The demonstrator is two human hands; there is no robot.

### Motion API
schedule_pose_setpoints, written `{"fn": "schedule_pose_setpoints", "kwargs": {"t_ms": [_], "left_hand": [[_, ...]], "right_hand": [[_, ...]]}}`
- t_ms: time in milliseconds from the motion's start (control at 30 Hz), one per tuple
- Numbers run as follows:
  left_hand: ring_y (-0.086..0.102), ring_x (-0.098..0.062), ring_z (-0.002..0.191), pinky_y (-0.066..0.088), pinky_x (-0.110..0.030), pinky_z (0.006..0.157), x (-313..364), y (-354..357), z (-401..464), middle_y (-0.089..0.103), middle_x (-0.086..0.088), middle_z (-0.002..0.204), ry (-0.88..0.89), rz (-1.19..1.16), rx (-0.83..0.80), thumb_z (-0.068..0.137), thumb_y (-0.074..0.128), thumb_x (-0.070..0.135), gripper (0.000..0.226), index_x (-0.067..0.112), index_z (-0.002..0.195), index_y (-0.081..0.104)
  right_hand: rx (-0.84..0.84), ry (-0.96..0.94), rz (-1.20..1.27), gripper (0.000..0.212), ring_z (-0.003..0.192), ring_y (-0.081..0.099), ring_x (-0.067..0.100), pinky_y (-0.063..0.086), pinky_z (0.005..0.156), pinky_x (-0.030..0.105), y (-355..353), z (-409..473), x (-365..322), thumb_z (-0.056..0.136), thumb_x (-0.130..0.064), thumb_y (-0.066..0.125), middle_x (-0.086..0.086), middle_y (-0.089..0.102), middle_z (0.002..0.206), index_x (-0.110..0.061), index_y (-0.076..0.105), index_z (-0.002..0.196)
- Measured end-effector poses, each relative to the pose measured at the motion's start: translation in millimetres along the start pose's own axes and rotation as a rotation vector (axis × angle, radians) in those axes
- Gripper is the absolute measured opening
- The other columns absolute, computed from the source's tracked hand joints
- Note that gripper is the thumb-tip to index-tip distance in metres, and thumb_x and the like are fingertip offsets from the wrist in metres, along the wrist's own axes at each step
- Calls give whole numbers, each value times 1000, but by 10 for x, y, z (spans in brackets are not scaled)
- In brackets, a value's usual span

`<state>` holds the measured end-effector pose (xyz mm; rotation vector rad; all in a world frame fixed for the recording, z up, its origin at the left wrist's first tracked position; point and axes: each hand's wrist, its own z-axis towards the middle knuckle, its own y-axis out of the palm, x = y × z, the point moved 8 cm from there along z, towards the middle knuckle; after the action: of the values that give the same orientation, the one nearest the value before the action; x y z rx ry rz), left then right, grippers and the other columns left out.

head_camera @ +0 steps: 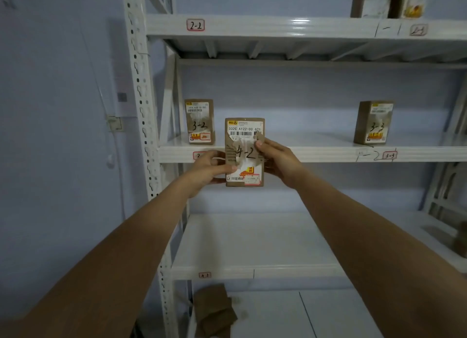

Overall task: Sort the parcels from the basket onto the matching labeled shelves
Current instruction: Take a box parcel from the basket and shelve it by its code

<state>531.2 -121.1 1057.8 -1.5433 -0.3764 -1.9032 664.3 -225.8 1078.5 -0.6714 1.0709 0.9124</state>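
I hold a brown cardboard parcel (244,152) upright in front of the white shelf rack, its torn label marked "4-2" facing me. My left hand (211,169) grips its left edge, thumb on the front. My right hand (276,160) grips its right edge, thumb near the barcode. The parcel hangs in front of the beam of the "3" shelf (303,154). Below it lies the shelf (252,246) with a small red-framed tag (204,275) on its front edge, too blurred to read surely. The basket is out of view.
A parcel marked "3-2" (200,121) stands at the left of the middle shelf and one marked "3-3" (374,122) at its right. Two more parcels (389,0) stand on the top shelf, tagged "2-2" (195,25). A brown parcel (214,310) lies on the lowest level.
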Motion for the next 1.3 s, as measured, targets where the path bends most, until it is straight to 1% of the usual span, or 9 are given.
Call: {"fn": "schedule_pose_setpoints", "kwargs": {"t_ms": [200,333,467,633,700,800,933,1067,1300], "left_hand": [[65,-18,100,51,-33,88,-219,-166,-3,69,-2,105,0,4,-23,78,73,10,35,23,103,53],[65,-22,102,54,-31,85,-595,-174,31,68,-7,109,-58,-19,-63,78,73,5,46,13,118,50],[66,-15,93,56,-17,71,-1135,-163,116,67,-8,107,-131,-32,-46,79,70,0,47,11,119,47],[65,-16,95,53,-20,76,-1964,-235,364,66,-6,104,-234,3,-25,77,71,-5,49,11,116,46],[63,-19,99,54,-28,81,-2337,-290,440,64,-7,106,-285,48,-17,74,71,-8,54,9,118,45],[59,-23,107,54,-36,87,-2873,-372,513,59,-11,114,-356,153,-17,71,74,-9,61,4,122,42],[62,-27,106,52,-49,90,-3840,-562,659,62,-12,115,-429,289,-17,56,85,10,80,5,124,44],[60,-28,102,52,-37,84,-4040,-590,624,58,-13,118,-480,360,76,68,78,-4,72,1,128,39],[50,-17,100,45,-22,71,-4559,-682,691,51,-17,124,-516,346,170,76,69,-8,64,-2,130,35]], "right_hand": [[19,39,15,41,107,65,29,48,99,43,175,48,264,90,-30,60,7,68,117,-24,56,130],[9,94,26,37,107,64,28,48,98,40,223,4,586,92,-26,57,6,68,114,-22,57,129],[1,172,25,40,110,63,28,49,95,38,216,64,1128,92,-22,57,8,66,120,-21,54,132],[-29,313,60,47,114,60,23,44,102,41,220,313,2017,90,-13,59,4,66,121,-24,50,135],[-90,355,44,47,110,61,21,47,98,38,287,415,2374,90,-8,59,2,67,115,-23,50,134],[-187,416,-14,49,91,63,13,54,73,20,416,535,2857,88,4,59,1,66,101,-18,48,130],[-280,450,-94,52,85,60,16,53,58,12,591,683,3474,82,18,56,12,60,102,1,40,129],[-293,458,-116,56,99,56,24,54,57,16,744,799,4011,79,21,58,18,56,115,0,39,127],[-273,492,-127,58,100,54,24,54,56,16,872,956,4563,79,22,56,27,52,128,1,38,129]]}}
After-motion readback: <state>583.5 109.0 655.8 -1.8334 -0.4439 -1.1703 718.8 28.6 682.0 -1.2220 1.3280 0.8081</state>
